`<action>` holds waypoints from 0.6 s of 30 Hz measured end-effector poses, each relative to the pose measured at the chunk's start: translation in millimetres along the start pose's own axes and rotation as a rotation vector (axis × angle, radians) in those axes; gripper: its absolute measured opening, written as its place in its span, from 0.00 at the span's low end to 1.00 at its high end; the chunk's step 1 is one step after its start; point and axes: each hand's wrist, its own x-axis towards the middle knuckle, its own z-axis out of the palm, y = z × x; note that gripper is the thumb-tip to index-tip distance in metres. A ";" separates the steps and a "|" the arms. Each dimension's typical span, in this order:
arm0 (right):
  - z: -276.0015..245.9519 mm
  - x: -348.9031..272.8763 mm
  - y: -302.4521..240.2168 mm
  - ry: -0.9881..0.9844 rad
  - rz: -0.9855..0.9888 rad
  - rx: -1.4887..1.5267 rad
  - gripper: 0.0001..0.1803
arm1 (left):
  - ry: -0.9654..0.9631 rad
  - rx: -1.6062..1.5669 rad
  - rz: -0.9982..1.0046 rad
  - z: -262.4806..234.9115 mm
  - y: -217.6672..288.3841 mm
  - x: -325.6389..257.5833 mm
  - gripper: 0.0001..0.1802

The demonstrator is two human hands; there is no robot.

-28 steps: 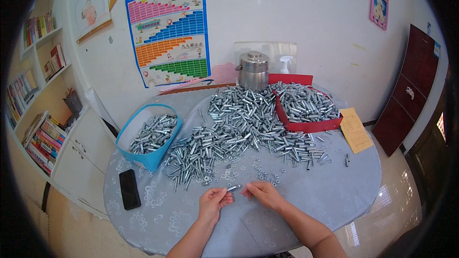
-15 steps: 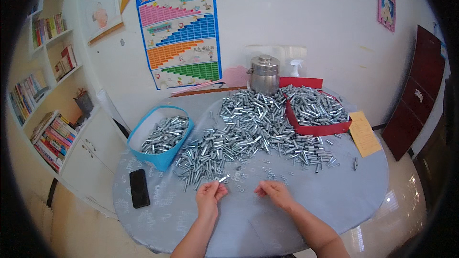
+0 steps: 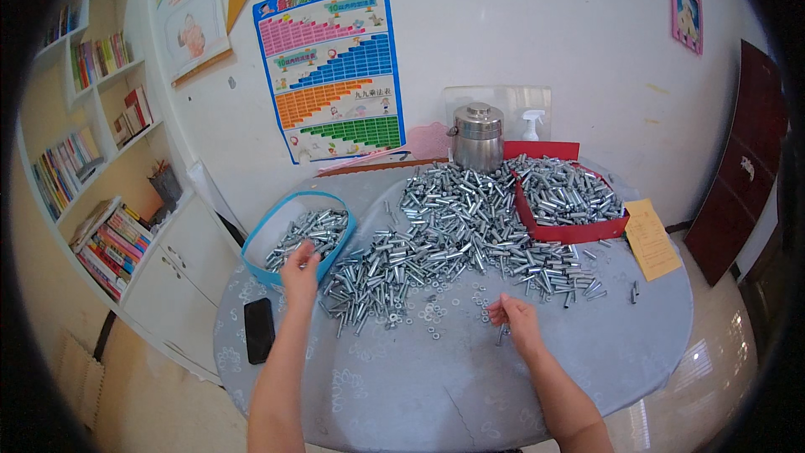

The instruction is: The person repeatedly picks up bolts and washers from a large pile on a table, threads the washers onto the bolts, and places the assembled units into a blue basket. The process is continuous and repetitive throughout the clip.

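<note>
My left hand (image 3: 300, 270) is over the near edge of a blue-rimmed box (image 3: 348, 239) that holds many metal bolts (image 3: 323, 225). Its fingers look parted, and no bolt shows in them. In front of the big heap of loose bolts (image 3: 457, 218), my right hand (image 3: 517, 321) is closed, fingertips pinched together. A single bolt (image 3: 501, 335) sticks out below these fingers and seems held by them; part of it is hidden. Small metal nuts (image 3: 432, 312) lie scattered on the table between the heap and my hands.
A red box (image 3: 570, 231) full of bolts stands right of the heap, beside a yellow paper (image 3: 652, 243). A steel canister (image 3: 478, 138) and a white spray bottle (image 3: 532, 126) are behind. A black phone (image 3: 259, 331) lies at the left on the grey tablecloth (image 3: 394, 403).
My left hand has gone left and away from me to the blue-rimmed box; the bolt it held no longer shows. My right hand has shifted slightly, and a bolt now shows below it.
</note>
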 end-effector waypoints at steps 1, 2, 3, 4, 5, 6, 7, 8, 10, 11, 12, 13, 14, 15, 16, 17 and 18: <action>-2.4 0.6 1.4 0.015 0.005 0.002 0.22 | -0.093 0.051 -0.038 3.4 2.8 -9.6 0.11; -4.9 1.6 2.3 0.027 0.001 0.000 0.22 | -0.185 0.103 -0.077 8.4 6.0 -24.9 0.09; -6.4 2.7 2.7 0.033 -0.001 -0.003 0.22 | -0.272 0.157 -0.117 10.3 13.8 -40.9 0.07; -7.9 3.3 3.5 0.041 -0.004 -0.008 0.22 | -0.362 0.214 -0.156 12.3 23.1 -55.9 0.05; -10.3 3.5 4.8 0.060 -0.008 -0.024 0.22 | -0.455 0.266 -0.194 13.9 33.1 -69.1 0.04; -14.6 3.6 5.7 0.086 -0.017 -0.042 0.22 | -0.482 0.383 -0.180 14.4 42.3 -79.1 0.05; -19.6 4.5 5.9 0.111 -0.022 -0.060 0.22 | -0.508 0.502 -0.166 14.2 52.8 -88.2 0.06; -20.8 5.1 5.9 0.111 -0.038 -0.098 0.22 | -0.534 0.619 -0.149 13.8 60.9 -96.5 0.07; -17.2 5.4 7.7 0.114 -0.067 -0.175 0.20 | -0.514 0.740 -0.055 5.6 68.9 -113.6 0.08; -19.6 7.1 11.0 0.112 -0.107 -0.280 0.19 | -0.505 0.796 -0.004 3.9 68.9 -119.3 0.09; -17.1 8.0 9.8 0.105 -0.145 -0.386 0.18 | -0.492 0.811 -0.008 3.5 66.5 -123.4 0.09; -15.4 6.6 7.3 0.099 -0.181 -0.492 0.17 | -0.478 0.825 -0.013 3.9 63.8 -126.7 0.08; -19.2 2.6 1.0 0.112 -0.209 -0.613 0.14 | -0.465 0.840 -0.017 5.6 61.0 -129.0 0.08; -18.8 0.6 -7.8 0.167 -0.210 -0.662 0.13 | -0.454 0.827 0.014 5.1 58.2 -130.6 0.08; -19.5 -0.9 -14.4 0.221 -0.211 -0.710 0.11 | -0.443 0.814 0.045 5.0 55.6 -131.8 0.07; -21.9 -1.8 -18.5 0.275 -0.211 -0.758 0.10 | -0.431 0.801 0.075 6.4 54.4 -132.7 0.07; -27.5 -0.6 -20.9 0.346 -0.283 -0.773 0.09 | -0.425 0.786 0.047 8.0 56.6 -133.0 0.06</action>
